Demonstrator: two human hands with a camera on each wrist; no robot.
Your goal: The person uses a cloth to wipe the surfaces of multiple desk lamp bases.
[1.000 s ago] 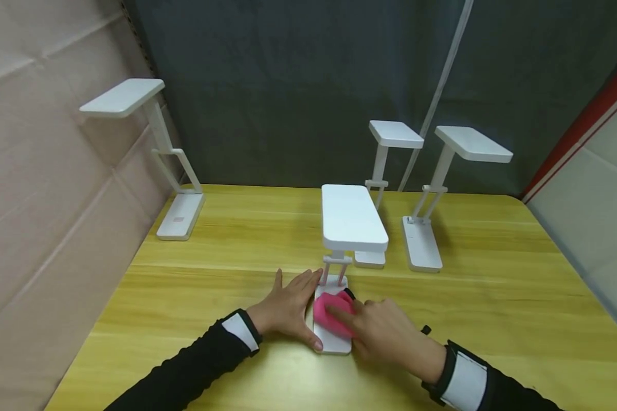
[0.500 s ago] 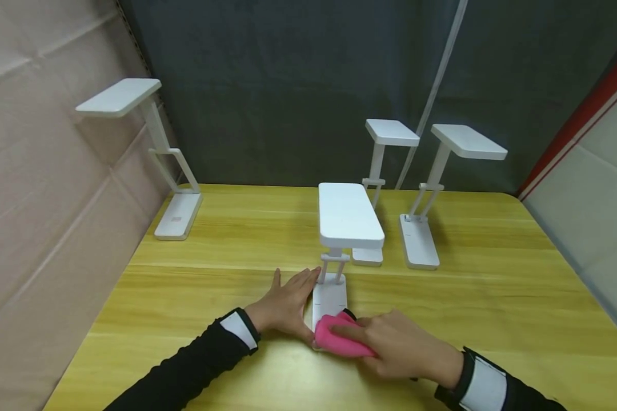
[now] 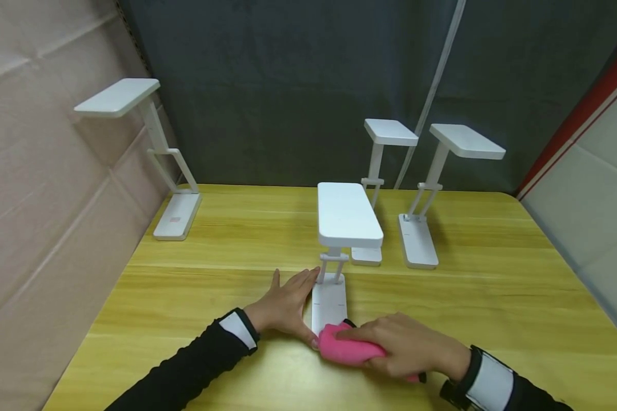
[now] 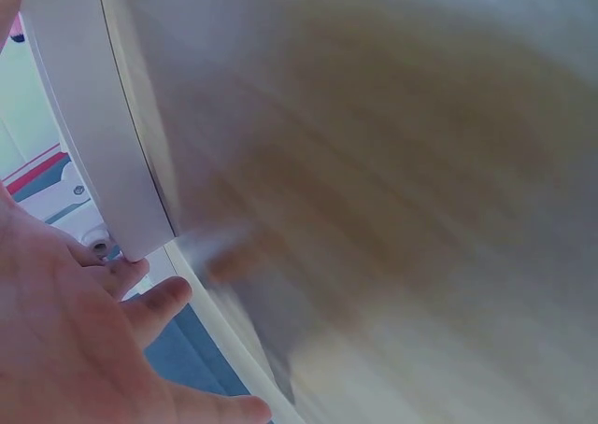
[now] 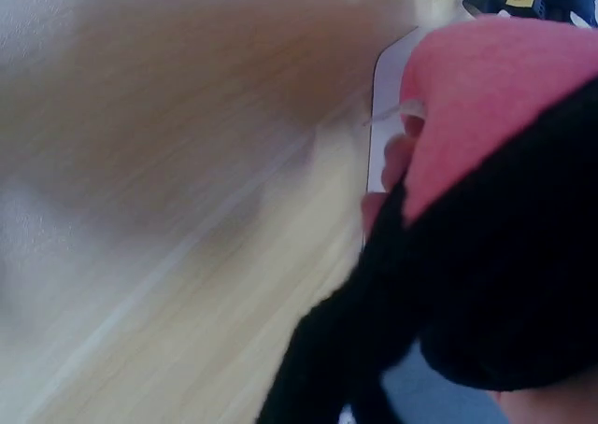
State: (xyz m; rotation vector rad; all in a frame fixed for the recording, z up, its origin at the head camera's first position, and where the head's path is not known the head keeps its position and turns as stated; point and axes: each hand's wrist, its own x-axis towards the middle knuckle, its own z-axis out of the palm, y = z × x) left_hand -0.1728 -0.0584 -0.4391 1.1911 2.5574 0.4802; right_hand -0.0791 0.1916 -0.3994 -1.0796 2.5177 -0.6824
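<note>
A white folding desk lamp (image 3: pixel 329 302) stands at the front middle of the table, its flat head raised over the base. Spread fingers of my left hand (image 3: pixel 285 311) press along the left side of the base, thumb at its near corner. In the left wrist view those fingers (image 4: pixel 159 307) lie straight by the white base edge (image 4: pixel 103 116). My right hand (image 3: pixel 411 342) grips a bunched pink cloth (image 3: pixel 347 345) with black bits at its edge, its index finger stretched over it. The cloth covers the near end of the base and hangs past its right corner.
Two more white lamps stand behind to the right, a nearer-centre lamp (image 3: pixel 391 134) and a far-right lamp (image 3: pixel 418 242). Another lamp (image 3: pixel 177 217) is at the back left by the pale side sheet (image 3: pixel 56 200). A dark curtain (image 3: pixel 267 97) closes off the back of the wooden table (image 3: pixel 236 222).
My right hand has drawn the pink cloth from the middle of the lamp base toward me and to the right, uncovering the base's upper part. The left hand has stayed in place.
</note>
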